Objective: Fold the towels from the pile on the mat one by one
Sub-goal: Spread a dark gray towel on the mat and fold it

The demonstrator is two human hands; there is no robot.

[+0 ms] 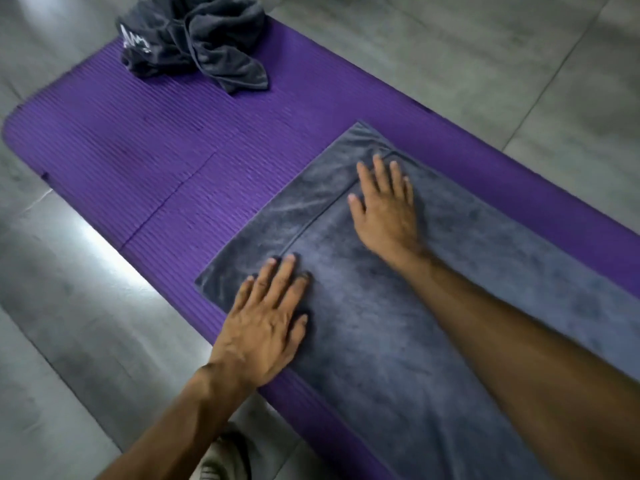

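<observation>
Flat palms (266,327) atop spread towel (398,341)

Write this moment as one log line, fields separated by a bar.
step: flattening | left hand: flat on towel | right hand: flat on towel | pile: on mat

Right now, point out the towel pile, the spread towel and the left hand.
towel pile (194,39): head view, middle of the crumpled dark heap.
spread towel (374,341): head view, bare cloth between the forearms.
left hand (266,320): head view, back of the hand, flat on the towel.
</observation>
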